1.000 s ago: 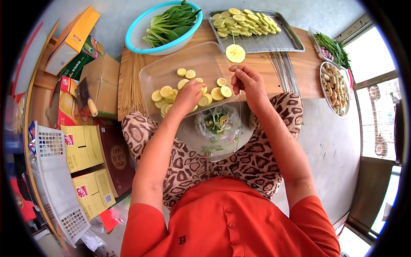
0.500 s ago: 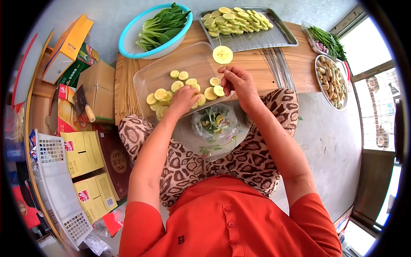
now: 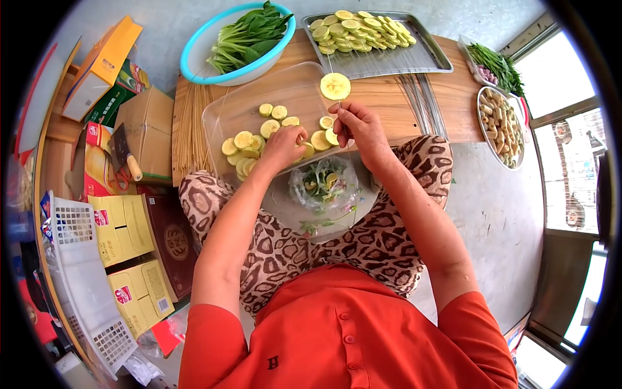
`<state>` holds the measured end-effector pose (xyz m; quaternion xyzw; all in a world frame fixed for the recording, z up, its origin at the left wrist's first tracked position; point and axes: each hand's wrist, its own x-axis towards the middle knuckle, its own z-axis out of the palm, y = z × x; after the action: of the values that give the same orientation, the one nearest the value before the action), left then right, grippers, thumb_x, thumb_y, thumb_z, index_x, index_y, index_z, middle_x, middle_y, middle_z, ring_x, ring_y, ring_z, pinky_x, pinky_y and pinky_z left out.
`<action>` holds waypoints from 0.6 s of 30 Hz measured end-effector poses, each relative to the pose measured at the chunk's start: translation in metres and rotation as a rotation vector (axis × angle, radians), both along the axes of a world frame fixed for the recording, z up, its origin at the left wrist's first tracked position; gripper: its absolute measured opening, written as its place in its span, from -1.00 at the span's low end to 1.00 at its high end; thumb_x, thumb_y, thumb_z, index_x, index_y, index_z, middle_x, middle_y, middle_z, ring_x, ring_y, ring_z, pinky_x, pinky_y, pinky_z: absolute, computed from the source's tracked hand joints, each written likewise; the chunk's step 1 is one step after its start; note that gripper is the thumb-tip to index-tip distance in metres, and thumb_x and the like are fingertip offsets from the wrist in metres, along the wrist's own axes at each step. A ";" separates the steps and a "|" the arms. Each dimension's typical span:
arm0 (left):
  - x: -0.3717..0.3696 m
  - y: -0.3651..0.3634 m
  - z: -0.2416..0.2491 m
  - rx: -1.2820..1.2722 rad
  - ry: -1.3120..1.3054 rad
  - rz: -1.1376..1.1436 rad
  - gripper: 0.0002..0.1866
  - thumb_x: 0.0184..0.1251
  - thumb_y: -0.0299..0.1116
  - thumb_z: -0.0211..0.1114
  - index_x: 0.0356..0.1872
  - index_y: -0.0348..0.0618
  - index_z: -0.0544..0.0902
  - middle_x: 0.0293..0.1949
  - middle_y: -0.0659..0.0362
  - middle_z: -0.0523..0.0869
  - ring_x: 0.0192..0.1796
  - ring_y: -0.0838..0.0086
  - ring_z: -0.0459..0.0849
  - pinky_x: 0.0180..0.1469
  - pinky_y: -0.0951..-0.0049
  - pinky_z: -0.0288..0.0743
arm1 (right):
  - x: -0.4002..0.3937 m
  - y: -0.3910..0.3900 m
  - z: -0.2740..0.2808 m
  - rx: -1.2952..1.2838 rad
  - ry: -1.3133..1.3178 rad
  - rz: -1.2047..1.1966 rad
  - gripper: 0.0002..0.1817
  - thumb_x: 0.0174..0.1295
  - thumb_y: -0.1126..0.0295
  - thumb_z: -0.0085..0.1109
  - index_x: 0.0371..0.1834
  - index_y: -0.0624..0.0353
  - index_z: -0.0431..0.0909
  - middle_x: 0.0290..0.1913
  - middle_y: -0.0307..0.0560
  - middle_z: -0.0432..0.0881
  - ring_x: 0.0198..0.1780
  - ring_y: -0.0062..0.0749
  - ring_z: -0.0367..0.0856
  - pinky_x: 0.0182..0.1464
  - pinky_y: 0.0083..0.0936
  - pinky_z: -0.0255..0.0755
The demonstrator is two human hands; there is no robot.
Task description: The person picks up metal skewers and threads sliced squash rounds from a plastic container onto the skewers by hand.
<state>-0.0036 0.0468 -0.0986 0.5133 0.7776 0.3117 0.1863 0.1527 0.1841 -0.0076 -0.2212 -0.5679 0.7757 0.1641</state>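
My right hand (image 3: 358, 124) pinches a thin skewer that points up and away, with one round yellow-green slice (image 3: 335, 86) on it above my fingers. My left hand (image 3: 285, 146) is over the near part of a clear plastic tray (image 3: 217, 123), its fingers bent and closed at a slice beside them; the fingertips are partly hidden. Loose round slices (image 3: 243, 139) lie in the tray around that hand. Behind it, a metal tray (image 3: 414, 59) holds a pile of similar slices (image 3: 363, 31) with skewers sticking out towards me.
A blue-rimmed bowl (image 3: 188, 65) of leafy greens stands at the back left. Bare skewers (image 3: 422, 104) lie right of centre, wooden sticks (image 3: 191, 129) at left. A plate of short rolls (image 3: 500, 126) is at right, a plastic bag (image 3: 324, 183) below, a cleaver (image 3: 120, 146) among boxes.
My left hand has lifted slightly and moved a little right, its fingers now drawn together. My right hand and the skewered slice have barely shifted.
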 end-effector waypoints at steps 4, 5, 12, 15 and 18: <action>-0.001 -0.001 0.003 -0.097 -0.013 0.015 -0.82 -0.09 -0.39 0.30 -0.41 -0.21 0.59 -0.36 0.06 0.62 -0.23 0.18 0.60 -0.16 0.27 0.46 | -0.001 -0.002 0.000 0.008 0.001 0.015 -0.79 0.40 0.39 -0.12 -0.13 0.25 0.50 -0.53 -0.22 0.49 -0.61 -0.61 0.40 -0.51 -0.70 0.29; -0.002 -0.001 0.002 -0.096 -0.014 0.017 -0.82 -0.09 -0.39 0.30 -0.41 -0.21 0.59 -0.36 0.06 0.62 -0.23 0.18 0.60 -0.16 0.27 0.46 | -0.001 -0.002 0.000 0.015 -0.006 0.020 -0.79 0.40 0.39 -0.12 -0.13 0.26 0.50 -0.53 -0.22 0.49 -0.61 -0.61 0.40 -0.51 -0.69 0.29; -0.020 -0.002 -0.009 -0.130 -0.227 0.251 -0.81 -0.07 -0.33 0.32 -0.43 -0.20 0.62 -0.44 0.08 0.69 -0.30 0.30 0.67 -0.25 0.35 0.50 | -0.001 -0.004 0.000 0.026 -0.018 0.031 -0.78 0.40 0.38 -0.13 -0.13 0.28 0.50 -0.51 -0.22 0.48 -0.61 -0.59 0.39 -0.52 -0.68 0.29; -0.033 -0.003 0.000 0.045 -0.449 0.316 -0.81 0.06 -0.30 0.31 -0.36 -0.19 0.62 -0.37 0.17 0.70 -0.27 0.48 0.66 -0.22 0.46 0.50 | -0.001 -0.006 0.003 0.034 -0.018 0.044 -0.77 0.40 0.38 -0.13 -0.13 0.28 0.50 -0.55 -0.24 0.47 -0.62 -0.60 0.38 -0.53 -0.69 0.27; -0.037 -0.008 0.030 0.495 -1.187 0.402 -0.69 0.28 -0.28 0.23 -0.04 -0.24 0.51 -0.06 0.10 0.64 -0.10 0.37 0.64 -0.04 0.39 0.54 | 0.001 -0.011 0.007 0.113 -0.082 0.150 -0.77 0.40 0.37 -0.13 -0.14 0.28 0.51 -0.65 -0.27 0.40 -0.67 -0.63 0.33 -0.55 -0.70 0.22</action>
<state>-0.0403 0.0389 -0.0681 0.1278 0.5295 0.7387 0.3971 0.1537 0.1727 -0.0010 -0.1999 -0.6320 0.7427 0.0946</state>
